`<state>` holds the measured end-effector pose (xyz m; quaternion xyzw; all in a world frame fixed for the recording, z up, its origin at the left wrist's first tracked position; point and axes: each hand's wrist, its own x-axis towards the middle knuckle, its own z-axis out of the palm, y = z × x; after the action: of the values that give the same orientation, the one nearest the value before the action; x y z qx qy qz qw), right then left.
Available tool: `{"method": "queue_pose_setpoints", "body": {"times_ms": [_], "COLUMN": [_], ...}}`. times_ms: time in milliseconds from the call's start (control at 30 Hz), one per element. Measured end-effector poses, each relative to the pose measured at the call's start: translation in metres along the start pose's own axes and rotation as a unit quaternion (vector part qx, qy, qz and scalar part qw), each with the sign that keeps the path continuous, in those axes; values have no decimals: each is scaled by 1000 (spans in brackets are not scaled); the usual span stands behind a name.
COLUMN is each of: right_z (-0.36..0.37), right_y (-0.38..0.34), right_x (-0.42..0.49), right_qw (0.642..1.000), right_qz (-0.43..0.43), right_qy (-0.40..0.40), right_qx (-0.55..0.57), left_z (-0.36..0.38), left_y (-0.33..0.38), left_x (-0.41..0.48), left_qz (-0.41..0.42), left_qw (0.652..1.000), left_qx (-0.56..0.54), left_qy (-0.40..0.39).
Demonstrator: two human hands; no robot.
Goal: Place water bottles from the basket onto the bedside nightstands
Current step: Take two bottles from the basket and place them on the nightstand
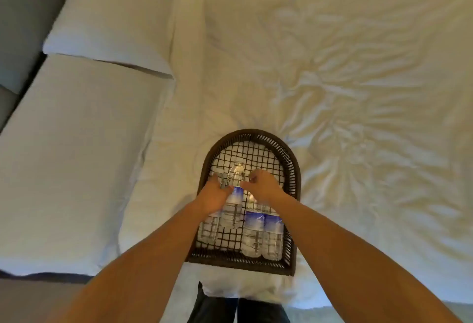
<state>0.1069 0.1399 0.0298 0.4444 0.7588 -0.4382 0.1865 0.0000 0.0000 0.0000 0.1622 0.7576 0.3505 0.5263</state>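
Observation:
A dark brown wire basket (294, 169) lies on the white bed, close to the near edge. Several clear water bottles with blue labels lie in it, caps pointing away from me. My left hand (213, 193) is curled around the neck end of the leftmost bottle (208, 229) and touches the bottle beside it (233, 210). My right hand (262, 184) is closed over the tops of the two right-hand bottles (263, 233), hiding their caps. No nightstand is in view.
The wrinkled white bedsheet (345, 79) fills most of the view. Two white pillows (76, 156) lie at the left against a grey headboard (23, 15). My legs (217, 307) stand at the bed's near edge.

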Motion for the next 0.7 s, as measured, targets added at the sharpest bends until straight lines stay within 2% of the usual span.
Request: {"method": "queue_pose_setpoints", "body": {"times_ms": [100,233,333,500,700], "right_z": [2,14,24,23,12], "right_y": [-11,-7,5,17,25], "right_x": [26,60,75,83,58], "right_qw": [999,996,994,989,983], "right_qz": [8,41,61,83,40], "right_qy": [-18,-42,-54,-58,-65], "right_qx": [27,61,67,110,168], "left_z": [3,3,5,15,24], "left_y": [0,-11,-24,-37,-26], "left_x": [16,35,51,65,35], "left_qz": [-30,-32,-48,-45,-16], "left_qw": [1000,997,990,965,969], "left_qx": [-8,76,133,254,241], "left_qy": [1,8,-21,40,60]}}
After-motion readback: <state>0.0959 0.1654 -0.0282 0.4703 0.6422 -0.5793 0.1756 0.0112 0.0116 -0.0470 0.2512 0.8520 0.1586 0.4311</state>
